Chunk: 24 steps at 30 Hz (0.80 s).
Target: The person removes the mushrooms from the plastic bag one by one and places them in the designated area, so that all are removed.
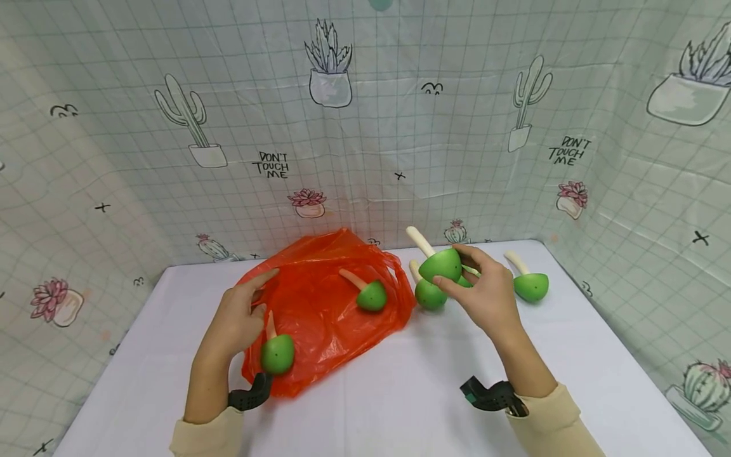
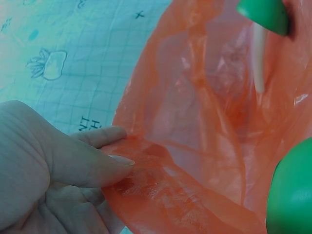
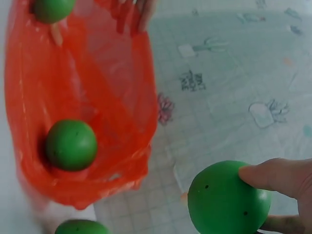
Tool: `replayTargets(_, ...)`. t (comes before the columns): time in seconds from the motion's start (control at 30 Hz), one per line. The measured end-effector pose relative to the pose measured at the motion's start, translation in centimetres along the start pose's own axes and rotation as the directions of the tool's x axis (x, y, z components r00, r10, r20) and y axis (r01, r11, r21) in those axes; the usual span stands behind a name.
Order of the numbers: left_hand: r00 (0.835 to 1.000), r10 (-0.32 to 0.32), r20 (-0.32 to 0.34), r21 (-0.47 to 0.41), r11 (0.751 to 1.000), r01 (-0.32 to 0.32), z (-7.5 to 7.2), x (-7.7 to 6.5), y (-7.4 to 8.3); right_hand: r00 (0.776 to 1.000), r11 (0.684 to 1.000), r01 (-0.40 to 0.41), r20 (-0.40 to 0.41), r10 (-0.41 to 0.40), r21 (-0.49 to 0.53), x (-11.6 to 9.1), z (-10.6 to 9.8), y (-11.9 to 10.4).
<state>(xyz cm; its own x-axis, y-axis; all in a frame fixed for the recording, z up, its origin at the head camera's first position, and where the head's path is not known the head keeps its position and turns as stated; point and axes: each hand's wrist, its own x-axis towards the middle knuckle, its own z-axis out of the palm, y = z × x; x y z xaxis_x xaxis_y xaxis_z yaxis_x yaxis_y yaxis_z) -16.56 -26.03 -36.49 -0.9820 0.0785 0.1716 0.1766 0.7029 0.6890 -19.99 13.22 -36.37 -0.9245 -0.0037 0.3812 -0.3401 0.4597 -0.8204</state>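
Observation:
My left hand (image 1: 233,317) pinches the edge of a red plastic bag (image 2: 161,190) between thumb and fingers, lifting that side. Two green-capped toy mushrooms with pale stems lie within the spread bag: the near mushroom (image 1: 278,353) beside my left hand, the other mushroom (image 1: 372,297) towards the right side. Above the table, right of the bag, my right hand (image 1: 485,289) grips a third toy mushroom (image 1: 442,265) by its green cap, thumb on one side and fingers on the other. Its stem points up and left.
Beneath the held one, a mushroom (image 1: 431,296) stands against the bag's right edge. Another mushroom (image 1: 468,275) is mostly hidden behind my right hand. Farther right lies one more mushroom (image 1: 531,287) on the white table (image 1: 400,393). A patterned cloth (image 1: 365,139) hangs behind the table.

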Motion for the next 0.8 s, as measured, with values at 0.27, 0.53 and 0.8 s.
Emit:
replayTargets(0.27, 1.000, -0.009, 0.007, 0.000, 1.000, 0.009, 0.0, 0.1, 0.0, 0.999, 0.998, -0.050, 0.015, 0.051, -0.047, -0.1, -1.3, 3.0)
replayTargets(0.53, 1.000, -0.025, 0.016, -0.004, 1.000, 0.025, 0.0, 0.2, 0.0, 0.996, 0.991, -0.082, 0.027, 0.086, -0.103, -0.8, -2.3, 5.6)
replayTargets(0.8, 1.000, -0.027, 0.006, 0.000, 1.000, 0.027, 0.0, 0.1, 0.1, 0.997, 0.986, -0.070, 0.026, 0.075, -0.150, -1.3, -2.6, 7.3)
